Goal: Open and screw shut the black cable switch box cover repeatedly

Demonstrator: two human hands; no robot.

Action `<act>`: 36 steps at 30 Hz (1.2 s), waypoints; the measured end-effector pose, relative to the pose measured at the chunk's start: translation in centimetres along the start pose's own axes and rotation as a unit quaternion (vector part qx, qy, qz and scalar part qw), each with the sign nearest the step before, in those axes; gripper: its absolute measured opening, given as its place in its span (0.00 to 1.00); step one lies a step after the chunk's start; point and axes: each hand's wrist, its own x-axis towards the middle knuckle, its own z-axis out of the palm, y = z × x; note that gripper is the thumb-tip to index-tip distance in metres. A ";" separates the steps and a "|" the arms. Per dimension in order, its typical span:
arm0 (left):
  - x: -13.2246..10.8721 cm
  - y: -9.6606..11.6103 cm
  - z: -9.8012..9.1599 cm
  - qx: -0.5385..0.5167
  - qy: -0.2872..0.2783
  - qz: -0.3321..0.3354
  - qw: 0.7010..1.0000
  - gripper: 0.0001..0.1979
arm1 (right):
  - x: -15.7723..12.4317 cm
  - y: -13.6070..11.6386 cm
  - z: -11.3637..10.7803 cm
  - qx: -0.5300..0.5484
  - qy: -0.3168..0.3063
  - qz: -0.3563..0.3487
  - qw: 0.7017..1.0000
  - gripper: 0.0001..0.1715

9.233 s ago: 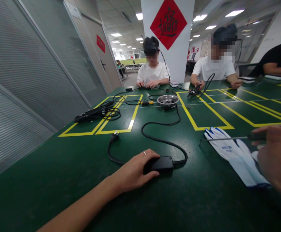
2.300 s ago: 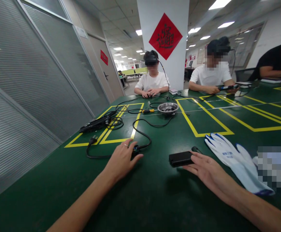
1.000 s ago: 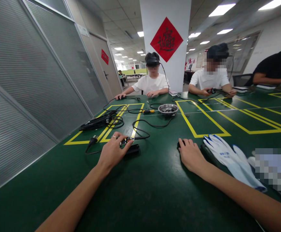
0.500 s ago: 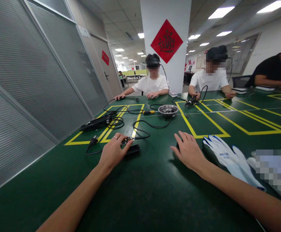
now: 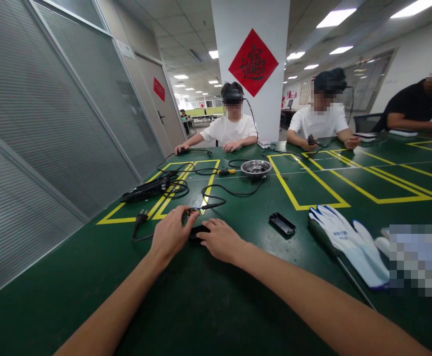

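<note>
The left hand (image 5: pixel 170 231) pinches a small board (image 5: pixel 191 213) between thumb and fingers, just above the bench (image 5: pixel 219 311). The right hand (image 5: pixel 221 241) is next to it, its thumb and fingers bent over the right end of a black shell (image 5: pixel 198 232); whether they grip it or only rest there cannot be told. The shell lies on the bench just below the board, partly hidden by both hands. A black cord (image 5: pixel 216 202) runs from the board toward the bowl (image 5: pixel 256 168), and a plug (image 5: pixel 141 217) lies to the left of the left hand on a short lead.

To the right, apart from both hands, a black cover (image 5: pixel 281 224) rests with its hollow side up. Beyond it a screwdriver (image 5: pixel 317 237) lies along the edge of a white glove (image 5: pixel 351 244), its shaft pointing toward the person. The metal bowl holds small dark pieces, and a yellow driver (image 5: pixel 226 172) lies to its left. Farther left, a bundle (image 5: pixel 149 189) of black cables sits across yellow tape (image 5: pixel 119 219). Across the bench sit co-workers, two in white shirts and one in black.
</note>
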 end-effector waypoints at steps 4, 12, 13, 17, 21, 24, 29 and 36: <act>0.0 0.2 -0.4 -0.004 -0.009 0.006 1.000 0.22 | -2.7 1.4 -3.1 0.020 0.002 0.042 0.999 0.13; -0.1 0.7 -0.5 -0.005 -0.027 0.016 1.000 0.24 | -14.4 0.1 -8.2 0.071 0.010 0.133 0.989 0.12; -0.2 0.9 -0.5 -0.005 -0.029 0.020 0.999 0.24 | -15.5 -0.3 -8.1 0.089 -0.005 0.132 0.987 0.12; -0.5 1.3 -0.4 -0.007 -0.037 0.030 0.999 0.22 | -17.2 -0.4 -8.9 0.135 0.033 0.152 0.979 0.20; -0.8 1.9 -0.5 -0.018 -0.060 0.052 0.997 0.21 | -16.6 2.7 -11.9 0.180 0.160 0.264 0.934 0.14; -1.3 3.0 -0.9 -0.039 -0.073 0.074 0.994 0.19 | -16.8 4.8 -12.4 0.176 0.201 0.315 0.911 0.15; -3.5 6.1 -1.4 -0.091 -0.105 0.142 0.980 0.18 | -17.9 4.4 -10.4 0.147 0.166 0.235 0.946 0.11; -6.0 10.1 -0.7 -0.185 -0.182 0.274 0.926 0.20 | -17.2 2.5 -8.4 0.064 0.093 0.053 0.992 0.20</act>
